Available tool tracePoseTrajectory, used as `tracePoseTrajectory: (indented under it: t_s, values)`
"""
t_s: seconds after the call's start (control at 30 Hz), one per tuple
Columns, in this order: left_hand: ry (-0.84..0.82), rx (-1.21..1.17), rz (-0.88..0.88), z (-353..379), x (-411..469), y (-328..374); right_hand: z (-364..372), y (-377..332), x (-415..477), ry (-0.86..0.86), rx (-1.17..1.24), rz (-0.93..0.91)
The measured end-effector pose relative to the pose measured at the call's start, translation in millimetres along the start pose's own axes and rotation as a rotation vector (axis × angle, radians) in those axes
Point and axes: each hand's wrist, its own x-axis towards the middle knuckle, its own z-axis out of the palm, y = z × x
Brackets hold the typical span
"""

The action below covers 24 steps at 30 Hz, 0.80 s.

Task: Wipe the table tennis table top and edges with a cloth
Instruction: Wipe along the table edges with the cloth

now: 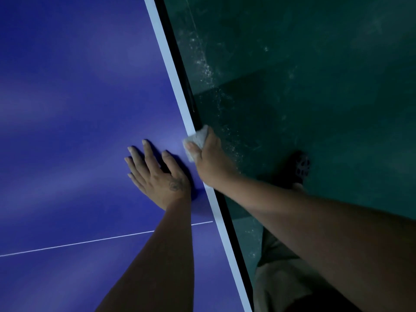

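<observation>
The blue table tennis table (67,109) fills the left half of the head view, with a white border line and a black side edge (177,64) running diagonally. My right hand (211,163) grips a small white cloth (198,138) wrapped over that edge, thumb on the top surface and fingers down the side. My left hand (155,174) rests flat on the blue top just left of the cloth, fingers spread and straight.
A thin white centre line (90,242) crosses the table top near me. Dark green floor (315,86) with pale dusty specks lies to the right of the table. My foot in a dark shoe (301,167) stands on it beside the edge.
</observation>
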Motion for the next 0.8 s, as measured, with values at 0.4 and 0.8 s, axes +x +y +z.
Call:
tracePoseTrajectory:
  t_s: [0.4, 0.8]
  values:
    - [0.01, 0.0, 0.013, -2.2, -0.3, 0.1, -13.2, -85.5, 109.3, 0.014, -0.042, 0.015]
    - [-0.021, -0.003, 0.012, 1.7, 1.3, -4.7, -1.6, -46.1, 57.8, 0.03, -0.137, 0.138]
